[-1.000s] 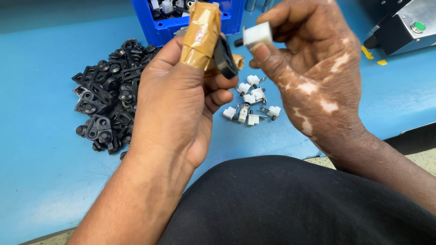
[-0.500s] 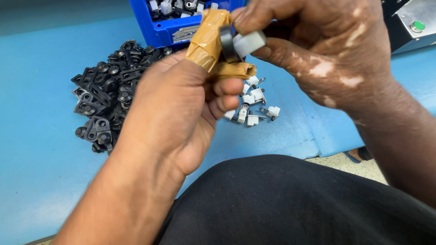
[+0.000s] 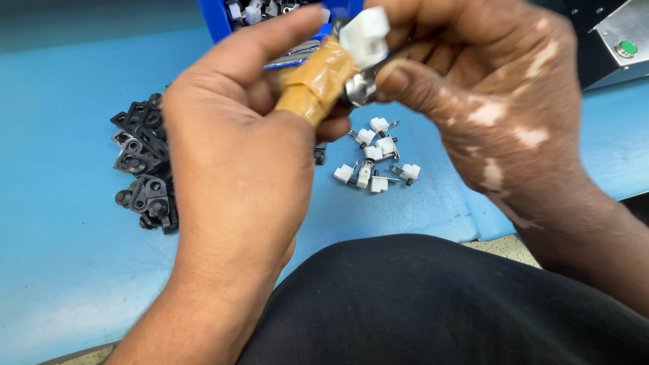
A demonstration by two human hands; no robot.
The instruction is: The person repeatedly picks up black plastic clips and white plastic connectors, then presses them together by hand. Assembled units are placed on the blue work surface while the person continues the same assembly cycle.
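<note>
Both hands meet high over the worktop (image 3: 61, 270), pinching one small assembly between them. The right hand (image 3: 500, 101) has its fingertips pressed together on a single white plastic clip (image 3: 366, 35), thumb below it and fingers curled above. Directly under the clip sits one small shiny metal piece (image 3: 360, 89), touching both the clip and the left thumb; how the two parts join cannot be told, since the fingers cover the seam. The left hand (image 3: 236, 155) closes its grip from the other side: the thumb, wrapped in tan tape (image 3: 316, 84), presses against the metal piece, while the forefinger stretches across above it toward the clip.

Below the hands, on the blue worktop, lies a loose scatter of white clips with metal tabs (image 3: 376, 157); about seven can be counted, lying near each other, some touching. To the left, partly hidden behind the left hand, is one heap of black plastic brackets (image 3: 143, 169), too many and too overlapped to count surely. At the far edge stands one blue bin (image 3: 215, 19) holding more white pieces. In the upper right corner sits one metal box with a green button (image 3: 627, 47). A dark-clad lap (image 3: 433, 304) fills the bottom of the view.
</note>
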